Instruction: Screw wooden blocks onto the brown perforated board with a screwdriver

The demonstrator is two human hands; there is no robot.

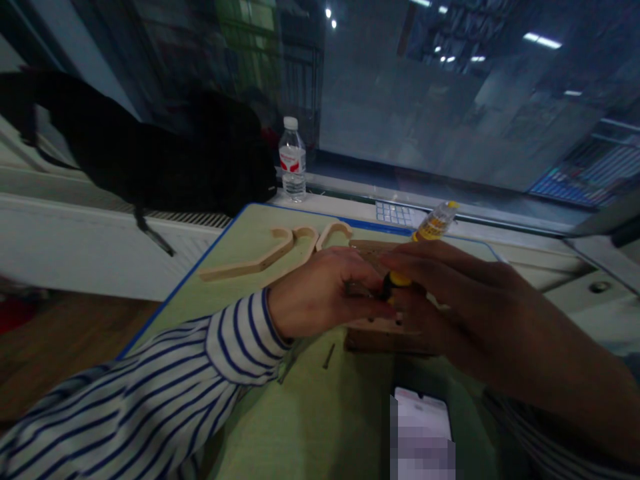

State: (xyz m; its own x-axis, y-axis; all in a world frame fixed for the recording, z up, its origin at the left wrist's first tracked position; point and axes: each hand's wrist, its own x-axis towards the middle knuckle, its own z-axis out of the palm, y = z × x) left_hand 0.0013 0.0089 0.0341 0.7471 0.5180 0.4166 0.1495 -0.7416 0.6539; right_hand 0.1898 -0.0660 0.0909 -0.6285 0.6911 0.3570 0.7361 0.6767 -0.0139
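My right hand (450, 287) is closed around a screwdriver with a yellow and black handle (399, 279), held above a wooden piece with holes (385, 325). My left hand (333, 290) reaches in from the left, its fingers closed near the front of the screwdriver. What those fingers pinch is hidden. A darker wooden block (370, 341) shows beneath the piece with holes. Just below my left hand a screw (329, 357) lies on the table. Beyond it are curved, hook-shaped wooden pieces (250, 268), pale and smooth-edged.
The green table (295, 427) has a blue edge. A phone (423, 420) lies near its front. By the window stand a water bottle (293, 163) and a tilted yellow-capped bottle (436, 221). A black bag (200, 153) rests on the sill at left.
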